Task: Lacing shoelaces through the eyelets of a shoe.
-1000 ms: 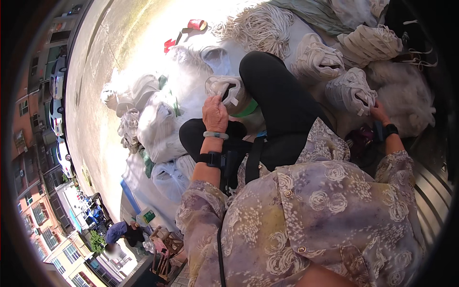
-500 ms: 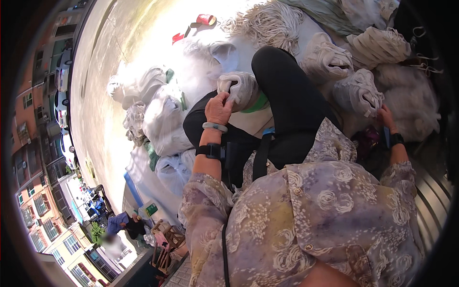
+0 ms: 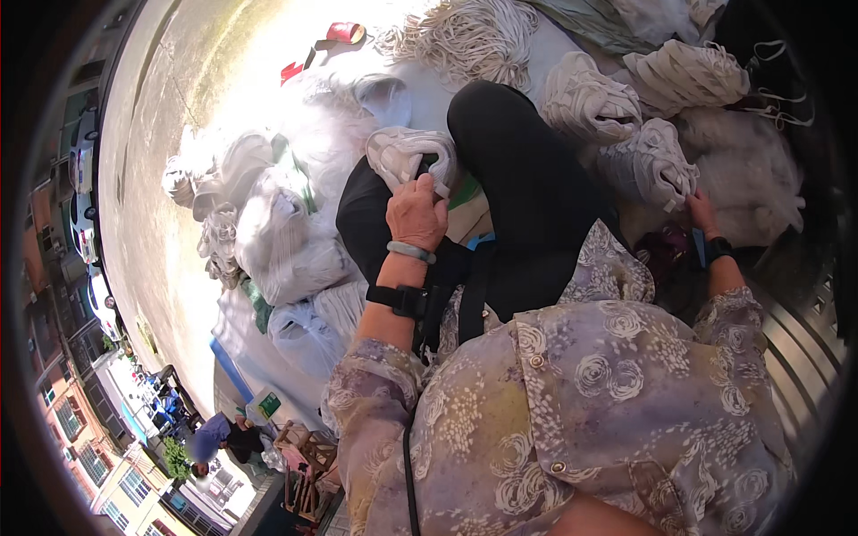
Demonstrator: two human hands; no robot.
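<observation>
Between my bent legs rests a rolled white fabric bundle (image 3: pixel 393 152), its layered folds curling round a dark opening. My left hand (image 3: pixel 417 213) is closed on the near edge of this bundle, with the fingertips tucked into the opening and partly hidden. Off to the right, beside my other thigh, sits a similar grey-white fabric bundle (image 3: pixel 645 163) with a small pale tag at its near end. My right hand (image 3: pixel 702 213) grips that near end between bent fingers; the fingertips are hard to make out.
Several more white bundles (image 3: pixel 590 98) lie on the far right, near a heap of white strips (image 3: pixel 483 40). Filled white bags (image 3: pixel 286 237) crowd the left side. A red tape roll (image 3: pixel 345 33) sits far ahead. Slatted seating (image 3: pixel 791 348) is at right, and a person (image 3: pixel 214 438) is in the distance.
My left hand has shifted from the left side of its bundle to the near side, and the bundle has turned slightly. The view has swung a little; my right hand stays at its bundle.
</observation>
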